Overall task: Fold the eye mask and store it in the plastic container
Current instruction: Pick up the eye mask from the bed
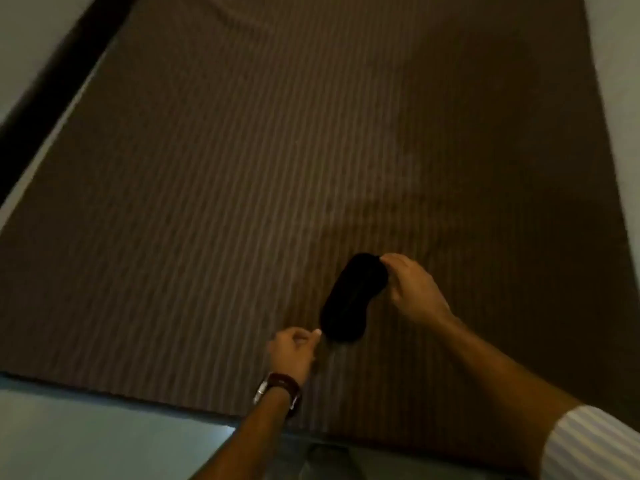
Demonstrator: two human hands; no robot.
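A black eye mask (351, 299) lies stretched out on the brown striped cloth (242, 202), its long axis running from near left to far right. My right hand (412, 289) pinches its far right end. My left hand (294, 351), with a brown-strapped watch on the wrist, pinches its near left end between thumb and fingers. No plastic container is in view.
The striped cloth covers a wide surface that ends at a near edge (138, 400), with pale floor (69, 438) below it. A dark strip (52, 91) runs along the left side. A pale wall (620, 98) borders the right.
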